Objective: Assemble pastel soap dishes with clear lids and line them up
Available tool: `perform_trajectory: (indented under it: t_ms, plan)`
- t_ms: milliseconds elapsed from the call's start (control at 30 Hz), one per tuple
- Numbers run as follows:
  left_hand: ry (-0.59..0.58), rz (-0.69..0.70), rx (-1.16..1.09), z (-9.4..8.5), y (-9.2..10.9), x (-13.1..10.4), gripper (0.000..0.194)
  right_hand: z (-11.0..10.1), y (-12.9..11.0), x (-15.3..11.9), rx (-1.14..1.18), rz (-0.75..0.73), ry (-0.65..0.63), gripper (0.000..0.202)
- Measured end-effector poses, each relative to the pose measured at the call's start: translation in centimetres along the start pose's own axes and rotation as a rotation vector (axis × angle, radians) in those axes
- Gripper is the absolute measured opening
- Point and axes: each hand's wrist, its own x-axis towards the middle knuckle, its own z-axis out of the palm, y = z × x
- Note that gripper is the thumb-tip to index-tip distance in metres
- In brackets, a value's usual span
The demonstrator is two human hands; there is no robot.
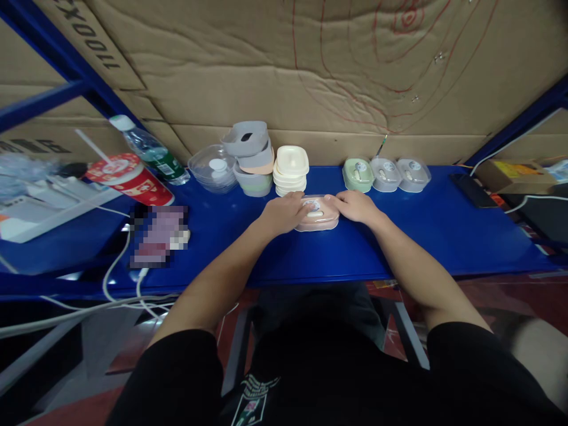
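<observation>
One blue table (435,231), backed by cardboard (231,65), bears the pink lidded container (317,222) our left hand (284,214) and right hand (358,207) grasp at either side. Behind, we have a cream stack (291,168); leftward, a red paper cup (144,184) and plastic bottle (155,155).

Both hands (320,210) touched a pink lidded container (317,222) at frame center. Three lidded containers (385,176) stood right of center.

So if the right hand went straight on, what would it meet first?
Probably the pink lidded container, which the right hand appears to touch; beyond, perhaps the left hand or the stacked cream containers, though depth is unclear.
</observation>
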Motion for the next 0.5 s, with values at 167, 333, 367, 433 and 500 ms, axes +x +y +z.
perform_trajectory:
  t_ms: [167,333,367,433,500]
  plan:
    - [-0.066,-0.005,-0.058,0.3,-0.5,0.4,0.067,0.3,0.3,0.4,0.057,0.013,-0.008,0.079]
    - [-0.063,0.014,-0.106,0.6,-1.0,0.6,0.069,0.2,0.4,0.5,0.075,0.024,-0.030,0.079]
    - [-0.057,0.018,-0.110,0.7,-1.0,0.6,0.069,0.2,0.4,0.5,0.074,0.025,-0.031,0.079]
    - [-0.034,0.022,-0.104,0.5,-1.1,0.8,0.067,0.2,0.4,0.5,0.072,0.034,-0.033,0.080]
    - [0.037,0.001,-0.091,0.1,-1.4,1.0,0.060,0.2,0.5,0.6,0.071,0.044,-0.033,0.081]
